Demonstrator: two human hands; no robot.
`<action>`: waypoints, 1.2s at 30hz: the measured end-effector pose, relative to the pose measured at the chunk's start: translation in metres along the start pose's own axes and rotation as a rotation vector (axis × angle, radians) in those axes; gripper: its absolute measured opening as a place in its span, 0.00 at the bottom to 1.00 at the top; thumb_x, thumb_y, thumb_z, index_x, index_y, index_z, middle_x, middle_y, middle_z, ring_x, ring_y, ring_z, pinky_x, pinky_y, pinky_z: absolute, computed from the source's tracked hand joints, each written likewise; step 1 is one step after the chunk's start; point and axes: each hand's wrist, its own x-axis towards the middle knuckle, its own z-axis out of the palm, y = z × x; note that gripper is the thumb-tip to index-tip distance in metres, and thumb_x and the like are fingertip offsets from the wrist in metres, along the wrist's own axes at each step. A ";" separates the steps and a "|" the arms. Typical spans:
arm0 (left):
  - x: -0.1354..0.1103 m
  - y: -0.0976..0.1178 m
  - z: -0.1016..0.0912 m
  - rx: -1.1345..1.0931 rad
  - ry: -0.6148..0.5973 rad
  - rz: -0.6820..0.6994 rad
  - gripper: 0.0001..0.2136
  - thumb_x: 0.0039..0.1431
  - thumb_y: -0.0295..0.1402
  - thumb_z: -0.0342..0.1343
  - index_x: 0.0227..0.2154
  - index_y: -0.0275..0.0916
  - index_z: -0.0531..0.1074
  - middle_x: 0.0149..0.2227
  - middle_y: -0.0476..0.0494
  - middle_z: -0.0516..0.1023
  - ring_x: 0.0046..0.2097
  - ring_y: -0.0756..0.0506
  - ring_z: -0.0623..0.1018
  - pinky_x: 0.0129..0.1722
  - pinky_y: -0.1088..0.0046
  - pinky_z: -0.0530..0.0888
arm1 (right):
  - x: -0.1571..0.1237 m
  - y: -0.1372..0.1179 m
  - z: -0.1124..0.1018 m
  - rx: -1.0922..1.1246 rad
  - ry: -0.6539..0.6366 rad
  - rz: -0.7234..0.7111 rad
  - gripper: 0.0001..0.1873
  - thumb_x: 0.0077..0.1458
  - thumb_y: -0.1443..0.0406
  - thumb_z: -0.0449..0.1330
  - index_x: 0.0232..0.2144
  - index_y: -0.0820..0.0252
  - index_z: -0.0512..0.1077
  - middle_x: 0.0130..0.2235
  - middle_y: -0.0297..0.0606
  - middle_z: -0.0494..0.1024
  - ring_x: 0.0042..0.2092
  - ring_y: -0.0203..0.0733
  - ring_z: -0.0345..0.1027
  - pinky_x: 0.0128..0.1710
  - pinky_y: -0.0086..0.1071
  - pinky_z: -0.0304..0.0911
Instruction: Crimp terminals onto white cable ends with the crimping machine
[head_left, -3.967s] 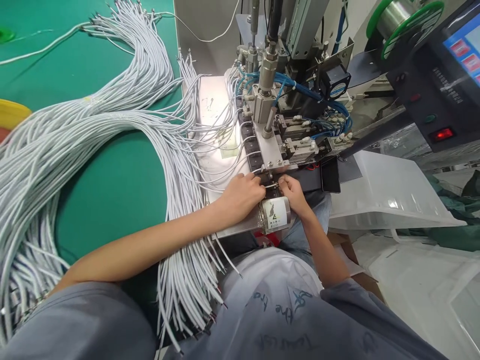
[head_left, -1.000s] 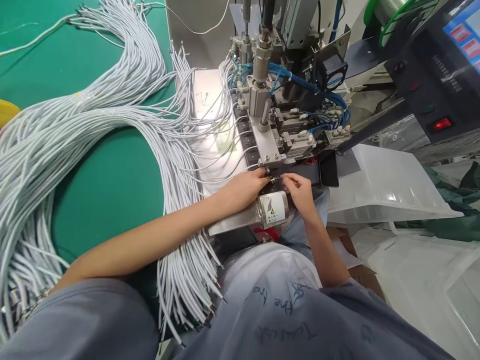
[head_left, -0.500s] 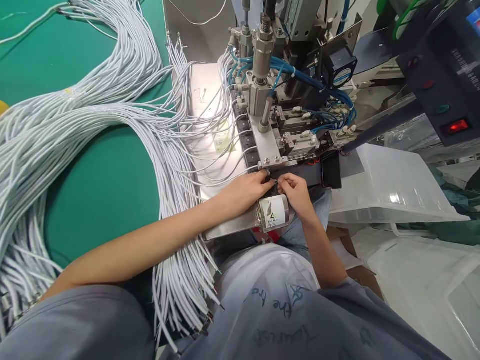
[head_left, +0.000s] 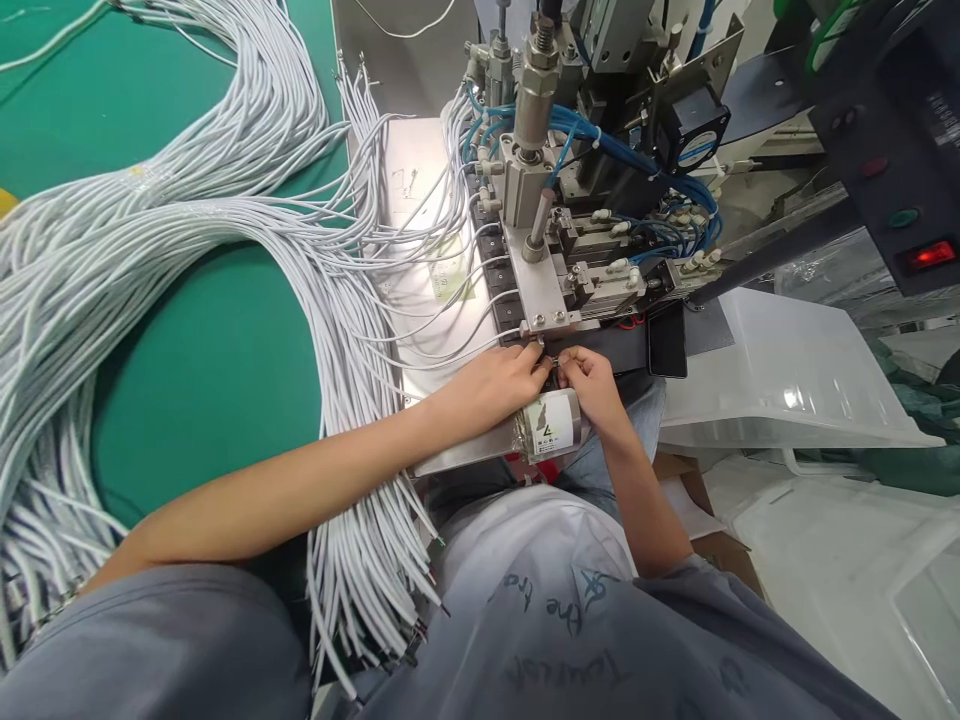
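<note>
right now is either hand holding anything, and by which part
The right hand pinches a tiny metallic piece, apparently by its right end; whether the left hand grips too cannot be told.

To the left, a green tabletop (head_left: 202, 380), reaching far back. At centre, a pale metal worktop (head_left: 412, 165) under bright white light. To the right, a translucent white bin (head_left: 795, 365), dark green material (head_left: 919, 400) beside it; nearer, brown cardboard (head_left: 721, 556) and a clear plastic container (head_left: 840, 570).

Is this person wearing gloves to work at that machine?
No, the left hand and right hand are both bare, close together beside the machine.
</note>
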 end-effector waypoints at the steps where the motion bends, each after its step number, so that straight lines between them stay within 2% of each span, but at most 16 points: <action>1: 0.000 0.000 0.000 0.004 -0.008 -0.003 0.16 0.62 0.22 0.41 0.51 0.27 0.65 0.42 0.33 0.71 0.39 0.44 0.76 0.37 0.68 0.73 | 0.000 0.001 0.000 -0.002 0.002 -0.001 0.11 0.47 0.59 0.57 0.21 0.59 0.63 0.17 0.25 0.60 0.21 0.30 0.52 0.23 0.28 0.52; 8: 0.000 0.000 0.000 -0.012 -0.006 -0.002 0.16 0.61 0.22 0.41 0.50 0.27 0.65 0.40 0.34 0.71 0.38 0.44 0.76 0.36 0.68 0.72 | 0.002 -0.002 -0.001 -0.037 0.067 -0.065 0.10 0.44 0.58 0.59 0.25 0.59 0.68 0.24 0.31 0.70 0.26 0.34 0.62 0.29 0.31 0.61; 14: 0.000 -0.002 -0.001 -0.046 -0.011 -0.004 0.16 0.61 0.21 0.40 0.50 0.27 0.65 0.40 0.34 0.70 0.38 0.43 0.76 0.35 0.67 0.71 | 0.005 0.000 -0.002 -0.053 0.056 -0.044 0.10 0.43 0.58 0.59 0.23 0.59 0.66 0.22 0.30 0.68 0.26 0.34 0.62 0.29 0.31 0.62; 17: 0.000 -0.001 -0.002 -0.059 -0.021 -0.016 0.16 0.61 0.22 0.41 0.49 0.28 0.65 0.40 0.34 0.70 0.38 0.44 0.75 0.35 0.68 0.70 | 0.007 0.003 -0.003 -0.022 0.014 0.009 0.12 0.43 0.57 0.59 0.23 0.58 0.64 0.22 0.28 0.65 0.24 0.32 0.59 0.25 0.28 0.59; 21: -0.002 0.000 -0.005 -0.062 -0.014 -0.040 0.15 0.61 0.22 0.41 0.48 0.29 0.66 0.39 0.34 0.70 0.38 0.43 0.75 0.33 0.69 0.69 | 0.007 0.004 -0.003 -0.015 -0.088 0.048 0.17 0.46 0.53 0.57 0.19 0.57 0.58 0.18 0.25 0.55 0.20 0.29 0.47 0.19 0.26 0.47; 23: -0.003 0.000 -0.009 -0.073 -0.036 -0.048 0.13 0.59 0.21 0.43 0.42 0.29 0.70 0.36 0.35 0.71 0.36 0.43 0.75 0.31 0.68 0.68 | 0.007 0.005 -0.003 -0.034 -0.113 0.011 0.18 0.47 0.53 0.56 0.19 0.56 0.55 0.17 0.24 0.50 0.19 0.29 0.43 0.19 0.27 0.44; 25: -0.006 0.001 -0.013 -0.083 -0.060 -0.081 0.10 0.57 0.20 0.45 0.33 0.30 0.73 0.32 0.37 0.72 0.34 0.42 0.74 0.29 0.68 0.67 | 0.010 0.008 -0.003 -0.079 -0.119 -0.047 0.17 0.49 0.54 0.55 0.19 0.56 0.55 0.18 0.25 0.49 0.20 0.30 0.43 0.20 0.27 0.44; 28: -0.010 0.002 -0.016 -0.085 -0.054 -0.157 0.09 0.54 0.19 0.47 0.27 0.31 0.72 0.29 0.37 0.72 0.33 0.42 0.74 0.26 0.70 0.64 | 0.015 0.012 -0.010 -0.214 -0.026 -0.139 0.16 0.50 0.56 0.54 0.18 0.56 0.56 0.19 0.26 0.52 0.23 0.32 0.46 0.22 0.28 0.47; 31: -0.013 0.002 -0.017 -0.076 -0.060 -0.166 0.09 0.54 0.19 0.48 0.26 0.33 0.72 0.30 0.39 0.72 0.32 0.42 0.75 0.21 0.71 0.60 | 0.011 0.008 -0.020 -0.299 0.177 -0.203 0.16 0.52 0.57 0.52 0.18 0.56 0.55 0.20 0.27 0.52 0.24 0.33 0.47 0.24 0.28 0.48; 34: -0.013 0.003 -0.017 -0.056 -0.087 -0.198 0.10 0.54 0.18 0.46 0.26 0.32 0.72 0.30 0.39 0.72 0.30 0.43 0.75 0.20 0.71 0.57 | -0.017 -0.006 -0.018 -0.265 0.349 -0.291 0.14 0.55 0.59 0.50 0.20 0.56 0.57 0.21 0.28 0.54 0.24 0.33 0.48 0.25 0.29 0.49; 36: -0.012 0.004 -0.017 -0.025 -0.093 -0.283 0.11 0.55 0.17 0.44 0.30 0.31 0.72 0.31 0.37 0.73 0.31 0.43 0.76 0.20 0.72 0.57 | -0.045 -0.015 -0.006 -0.255 0.388 -0.360 0.12 0.56 0.60 0.50 0.23 0.57 0.61 0.22 0.30 0.60 0.25 0.34 0.52 0.26 0.30 0.52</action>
